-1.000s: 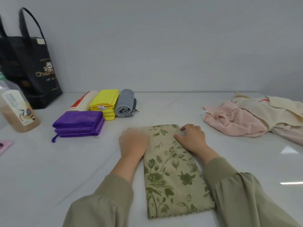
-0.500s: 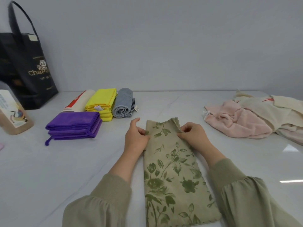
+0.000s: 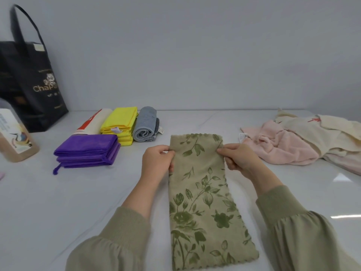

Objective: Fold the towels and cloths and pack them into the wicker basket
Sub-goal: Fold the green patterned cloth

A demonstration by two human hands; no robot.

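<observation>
A green floral cloth (image 3: 203, 202) lies folded into a long strip down the middle of the white table. My left hand (image 3: 157, 163) pinches its far left edge and my right hand (image 3: 238, 160) pinches its far right edge, lifting that far end a little. To the left sit folded cloths: a purple one (image 3: 88, 149), a yellow one (image 3: 120, 122), a rolled grey one (image 3: 145, 125) and a cream and red one (image 3: 93, 122). Unfolded pink (image 3: 281, 147) and cream towels (image 3: 316, 132) lie heaped at the right. No wicker basket shows.
A black tote bag (image 3: 33, 83) stands against the wall at the far left. In front of it is a clear bottle (image 3: 15, 137) with brown contents. The wall runs close behind the table (image 3: 58, 202).
My hands went from pressing flat on the cloth's far end to pinching its two far corners and raising them, so the scalloped far edge now stands up.
</observation>
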